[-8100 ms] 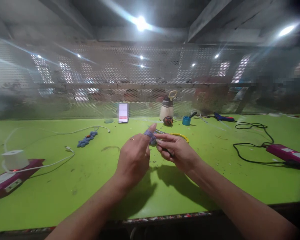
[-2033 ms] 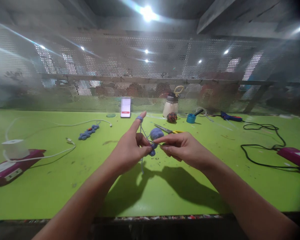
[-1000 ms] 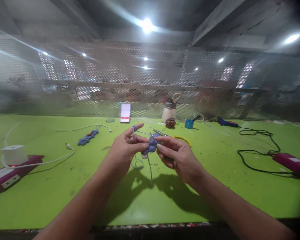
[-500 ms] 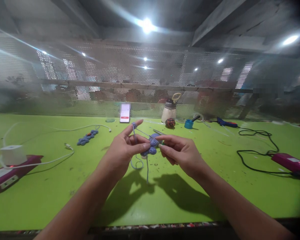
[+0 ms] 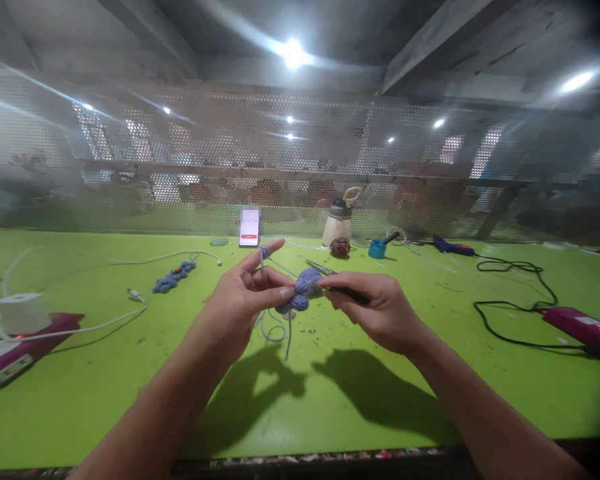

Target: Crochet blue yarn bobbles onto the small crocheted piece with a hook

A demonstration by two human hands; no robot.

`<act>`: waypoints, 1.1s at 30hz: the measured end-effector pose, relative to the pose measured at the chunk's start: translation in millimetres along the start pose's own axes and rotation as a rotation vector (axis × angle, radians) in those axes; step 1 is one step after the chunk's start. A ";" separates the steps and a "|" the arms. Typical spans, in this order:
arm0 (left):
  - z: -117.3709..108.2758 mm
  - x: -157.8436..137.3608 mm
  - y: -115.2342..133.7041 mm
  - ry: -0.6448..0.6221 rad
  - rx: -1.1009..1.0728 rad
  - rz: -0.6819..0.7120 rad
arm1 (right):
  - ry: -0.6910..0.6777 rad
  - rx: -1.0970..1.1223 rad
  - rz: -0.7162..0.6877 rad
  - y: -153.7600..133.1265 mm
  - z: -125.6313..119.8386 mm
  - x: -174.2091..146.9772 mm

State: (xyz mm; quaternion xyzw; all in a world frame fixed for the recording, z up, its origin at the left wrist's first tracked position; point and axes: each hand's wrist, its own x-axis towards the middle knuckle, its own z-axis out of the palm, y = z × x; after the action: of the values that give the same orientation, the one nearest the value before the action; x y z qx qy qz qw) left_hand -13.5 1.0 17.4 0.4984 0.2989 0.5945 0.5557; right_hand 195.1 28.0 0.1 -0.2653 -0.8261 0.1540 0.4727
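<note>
Work piece: a small blue crochet piece [image 5: 296,293] is held in the air above the green desk [image 5: 130,387], between the two hands and in front of the person's chest.
Left hand: the left hand [image 5: 240,310] has its grip pressed together on the left edge of the crochet piece, thumb against fingers; its index finger is raised, with blue yarn [image 5: 263,267] wound around it near the tip.
Right hand: the right hand [image 5: 380,310] has its grip pinched on a thin dark crochet hook [image 5: 347,293]; the hook's tip is hidden at the piece.
Key relation: the crochet piece lies directly left of the right grip and directly right of the left grip, touching both; the hook's long axis runs nearly level, right to left, pointing into the piece. Both hands are equally near.
Yarn run: the strand goes from the raised finger down to the piece; a loose loop and tail [image 5: 280,330] hang below it, above the desk.
Behind the hands: scissors with yellow handles [image 5: 323,269] lie just beyond the piece on the desk.
Farther off: a finished blue crochet strip [image 5: 173,277] lies to the left, a phone [image 5: 250,227] stands at the mesh wall, and a bottle [image 5: 341,223] stands near it.
</note>
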 end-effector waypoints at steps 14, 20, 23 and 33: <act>0.1 2.8 -1.0 0.019 -0.010 -0.023 | -0.009 0.045 0.003 -1.0 -1.1 0.4; -1.2 2.3 -2.5 0.008 -0.002 -0.010 | -0.006 0.050 0.016 0.1 -1.4 -0.1; -1.4 1.3 -2.4 -0.008 0.000 -0.007 | 0.004 0.036 -0.013 0.7 -1.4 0.3; -0.1 0.4 -2.3 -0.019 0.017 0.012 | -0.001 0.051 0.012 -1.7 -2.0 0.6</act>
State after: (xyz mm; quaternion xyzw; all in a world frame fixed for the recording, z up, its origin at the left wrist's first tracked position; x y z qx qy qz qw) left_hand -12.7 1.9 15.3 0.5105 0.2956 0.5905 0.5507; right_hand 196.1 27.0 2.4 -0.2582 -0.8205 0.1778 0.4781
